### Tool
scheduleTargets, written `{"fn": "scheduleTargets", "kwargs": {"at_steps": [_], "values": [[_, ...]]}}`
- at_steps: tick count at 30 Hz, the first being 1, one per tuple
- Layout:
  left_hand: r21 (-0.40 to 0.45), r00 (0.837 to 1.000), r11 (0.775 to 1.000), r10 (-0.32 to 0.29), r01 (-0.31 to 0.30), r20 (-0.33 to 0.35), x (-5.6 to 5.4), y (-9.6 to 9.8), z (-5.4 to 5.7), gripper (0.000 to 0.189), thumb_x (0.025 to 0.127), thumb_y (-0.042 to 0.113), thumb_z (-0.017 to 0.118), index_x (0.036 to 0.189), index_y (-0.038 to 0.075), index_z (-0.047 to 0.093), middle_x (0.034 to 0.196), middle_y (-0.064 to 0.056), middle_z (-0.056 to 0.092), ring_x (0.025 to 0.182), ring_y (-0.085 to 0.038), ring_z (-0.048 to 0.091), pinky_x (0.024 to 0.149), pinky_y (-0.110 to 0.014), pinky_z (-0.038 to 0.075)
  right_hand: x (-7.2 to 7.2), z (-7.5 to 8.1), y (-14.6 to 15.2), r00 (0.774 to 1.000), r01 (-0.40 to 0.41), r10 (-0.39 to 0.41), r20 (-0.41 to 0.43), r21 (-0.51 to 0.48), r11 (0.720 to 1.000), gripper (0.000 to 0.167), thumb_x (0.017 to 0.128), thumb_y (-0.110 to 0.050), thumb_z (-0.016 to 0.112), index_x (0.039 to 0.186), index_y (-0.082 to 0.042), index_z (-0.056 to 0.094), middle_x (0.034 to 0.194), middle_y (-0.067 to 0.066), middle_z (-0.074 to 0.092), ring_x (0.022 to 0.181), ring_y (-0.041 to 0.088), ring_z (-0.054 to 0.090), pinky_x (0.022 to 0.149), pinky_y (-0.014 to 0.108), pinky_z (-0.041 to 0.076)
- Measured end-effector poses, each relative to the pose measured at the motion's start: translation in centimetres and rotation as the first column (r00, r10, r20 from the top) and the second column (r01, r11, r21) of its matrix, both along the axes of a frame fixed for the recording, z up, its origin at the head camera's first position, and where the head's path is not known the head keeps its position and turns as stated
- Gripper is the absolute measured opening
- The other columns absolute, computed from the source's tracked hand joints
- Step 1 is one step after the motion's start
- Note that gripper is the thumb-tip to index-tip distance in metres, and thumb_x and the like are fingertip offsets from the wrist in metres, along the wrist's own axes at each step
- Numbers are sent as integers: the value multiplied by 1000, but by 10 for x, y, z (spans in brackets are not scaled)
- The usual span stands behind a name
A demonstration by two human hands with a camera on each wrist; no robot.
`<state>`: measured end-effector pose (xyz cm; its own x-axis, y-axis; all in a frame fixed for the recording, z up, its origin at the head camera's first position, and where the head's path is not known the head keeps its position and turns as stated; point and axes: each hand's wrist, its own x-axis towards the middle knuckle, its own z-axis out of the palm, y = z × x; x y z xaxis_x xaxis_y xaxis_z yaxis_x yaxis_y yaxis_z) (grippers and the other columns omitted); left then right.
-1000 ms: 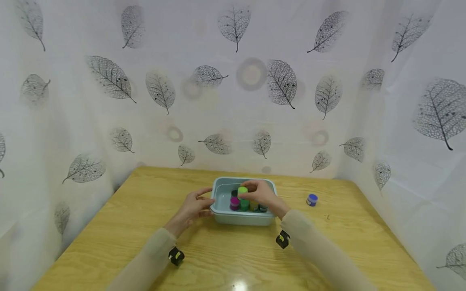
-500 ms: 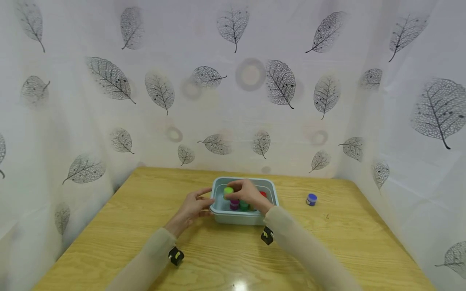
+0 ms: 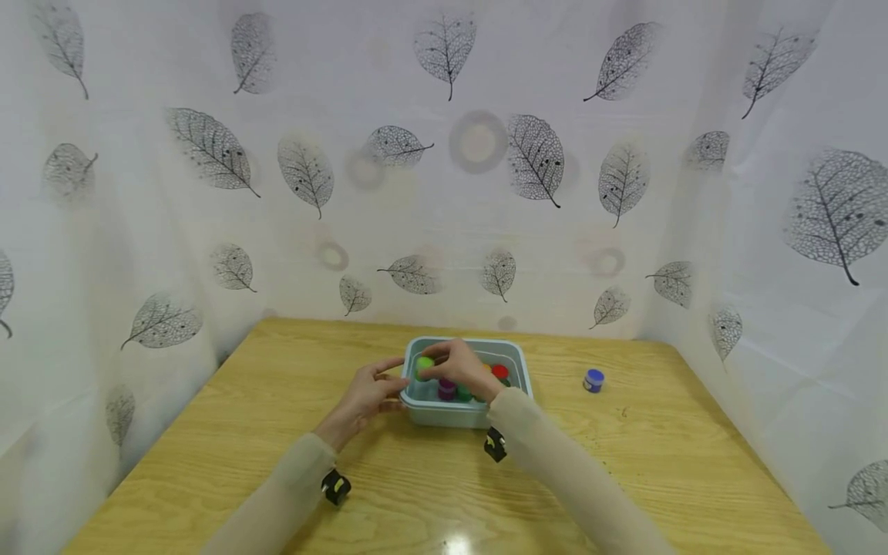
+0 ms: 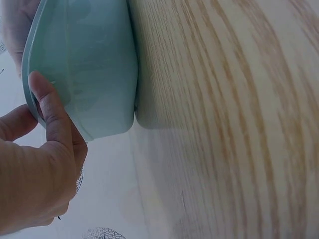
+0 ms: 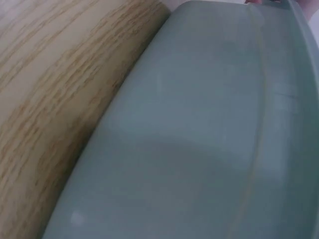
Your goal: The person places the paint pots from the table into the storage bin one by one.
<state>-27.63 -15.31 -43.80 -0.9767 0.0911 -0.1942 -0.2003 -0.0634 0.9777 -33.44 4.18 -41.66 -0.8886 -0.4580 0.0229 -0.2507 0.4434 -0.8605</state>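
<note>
A pale blue plastic tub [image 3: 444, 418] stands on the wooden table. My left hand [image 3: 362, 399] grips its left rim; in the left wrist view, the fingers of this hand [image 4: 42, 174] pinch the tub's rim [image 4: 26, 64]. Inside the tub's left end, my right hand [image 3: 463, 365] pinches a small paint pot with a lime-green lid [image 3: 425, 363]. Just right of it sit a purple pot [image 3: 447, 391] and a green pot [image 3: 464, 394], partly under the hand. Farther right is a red-lidded pot [image 3: 499, 372]. The tub's wall [image 5: 174, 149] fills most of the right wrist view.
A blue-lidded paint pot [image 3: 593, 381] stands on the table [image 3: 416, 493] to the right of the tub. Behind the table hangs a white curtain [image 3: 430, 208] with a leaf print.
My right hand has carried the lime-green pot leftward inside the tub, from above the other pots to the left end. The red-lidded pot has come into sight. My left hand stays put.
</note>
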Motion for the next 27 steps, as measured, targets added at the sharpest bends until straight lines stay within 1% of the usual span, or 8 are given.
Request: {"fn": "scheduleTargets", "kwargs": {"at_steps": [5,10,18,21,24,27], "values": [[-10,1000,1000,-6,6,-1,0,0,-1,52,92,1,62,142,10,50,112,-26,61,85,-25,69,66,-27,60,-3,-8,-3,999,33,-31,-40,66,997,43,78,-18,83,117,-5,71,117,12,71,99,22,68,88,34,58],[-15,1000,1000,-8,8,-1,0,0,-2,52,92,1,62,142,10,50,113,-27,61,82,-22,68,65,-27,60,-3,-11,-2,997,48,-42,-66,92,995,41,78,-14,83,116,-4,71,117,13,70,99,22,67,90,37,57],[-10,1000,1000,-8,8,0,0,1,-1,53,92,1,63,142,10,50,114,-27,61,89,-28,68,68,-28,61,-6,-13,1,995,66,-56,-84,130,989,40,76,-10,83,115,-3,72,116,14,71,102,24,66,92,39,56],[-15,1000,1000,-9,9,-4,1,1,-1,53,92,1,62,142,10,50,114,-27,61,87,-26,68,67,-28,60,-8,-14,0,994,72,-59,-97,139,988,39,75,-9,83,112,-3,73,114,13,72,102,24,67,92,39,56],[-19,1000,1000,-13,13,-4,1,0,0,53,92,1,63,143,10,50,113,-26,60,83,-22,68,66,-27,60,-10,-14,0,993,80,-66,-99,149,986,39,75,-9,84,112,-4,73,113,12,72,100,22,67,90,38,56],[-17,1000,1000,-15,15,-4,0,0,0,53,92,1,63,143,9,50,112,-26,60,81,-21,68,66,-27,60,-12,-15,0,993,83,-68,-96,162,983,38,75,-9,83,111,-4,73,114,12,72,101,22,66,92,38,56]]}}
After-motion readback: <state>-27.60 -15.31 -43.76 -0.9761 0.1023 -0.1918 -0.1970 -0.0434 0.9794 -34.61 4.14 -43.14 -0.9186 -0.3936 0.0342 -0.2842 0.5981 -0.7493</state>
